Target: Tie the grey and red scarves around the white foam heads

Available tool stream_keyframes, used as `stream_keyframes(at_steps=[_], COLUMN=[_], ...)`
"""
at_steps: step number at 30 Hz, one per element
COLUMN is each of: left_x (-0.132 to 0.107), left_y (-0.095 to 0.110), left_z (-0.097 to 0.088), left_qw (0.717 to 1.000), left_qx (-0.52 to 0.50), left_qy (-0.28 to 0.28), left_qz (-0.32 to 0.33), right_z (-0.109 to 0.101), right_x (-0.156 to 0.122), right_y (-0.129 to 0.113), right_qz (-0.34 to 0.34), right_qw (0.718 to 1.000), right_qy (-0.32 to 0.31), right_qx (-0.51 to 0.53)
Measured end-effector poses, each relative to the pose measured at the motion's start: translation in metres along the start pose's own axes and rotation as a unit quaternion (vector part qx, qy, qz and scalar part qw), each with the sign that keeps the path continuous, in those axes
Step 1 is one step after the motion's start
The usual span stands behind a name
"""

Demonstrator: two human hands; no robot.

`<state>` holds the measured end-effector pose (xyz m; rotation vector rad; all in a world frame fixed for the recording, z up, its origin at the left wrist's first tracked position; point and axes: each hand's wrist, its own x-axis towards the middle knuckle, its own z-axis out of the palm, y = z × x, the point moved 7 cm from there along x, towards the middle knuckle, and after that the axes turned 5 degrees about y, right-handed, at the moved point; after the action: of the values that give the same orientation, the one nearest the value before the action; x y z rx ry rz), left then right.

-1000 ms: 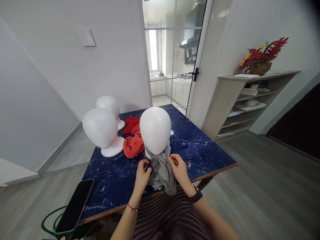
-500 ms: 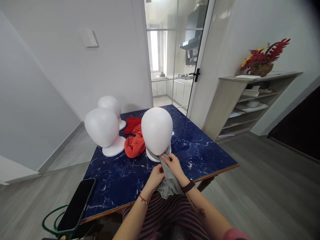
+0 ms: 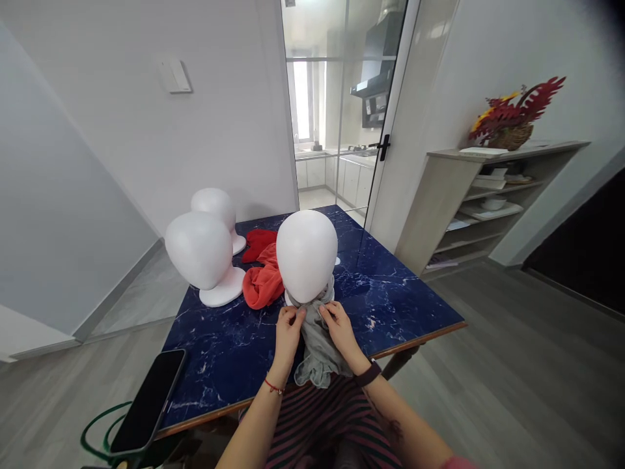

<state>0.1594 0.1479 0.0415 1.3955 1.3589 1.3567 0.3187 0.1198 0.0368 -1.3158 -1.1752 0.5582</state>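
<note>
A white foam mannequin head stands near the front of the dark blue marble table. A grey scarf is wrapped round its neck, and its ends hang down toward the table edge. My left hand pinches the scarf just below the neck on the left. My right hand grips the scarf on the right at the same height. Both hands are closed on the cloth.
Two more white foam heads stand at the table's left. An orange scarf and a red cloth lie between them and the near head. A black phone sits at the front left corner. A shelf unit stands to the right.
Both hands rose from lower on the hanging scarf ends to just under the head's neck, and the grey scarf is now gathered more snugly round the neck.
</note>
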Motion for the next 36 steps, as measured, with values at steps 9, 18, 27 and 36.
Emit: stream_keyframes(at_steps=[9,18,27,36], left_x=[0.019,0.029,0.011,0.008], left_y=[-0.007,0.005,-0.003,-0.004], left_z=[-0.007,-0.026,-0.001,-0.004], left_qw=[0.998,0.984,0.980,0.995], left_qx=[0.015,0.140,0.102,0.067], left_qy=[-0.060,-0.077,-0.147,-0.075], left_qz=[0.009,0.075,0.084,0.023], right_z=[-0.003,0.006,0.020,0.010], right_x=[0.000,-0.001,-0.016,-0.014], right_y=[0.011,-0.004,-0.014,-0.020], right_qz=[0.044,0.012,-0.068,-0.043], right_qw=[0.998,0.996,0.984,0.995], right_qy=[0.020,-0.007,-0.041,-0.016], right_qx=[0.030,-0.088,-0.158,-0.090])
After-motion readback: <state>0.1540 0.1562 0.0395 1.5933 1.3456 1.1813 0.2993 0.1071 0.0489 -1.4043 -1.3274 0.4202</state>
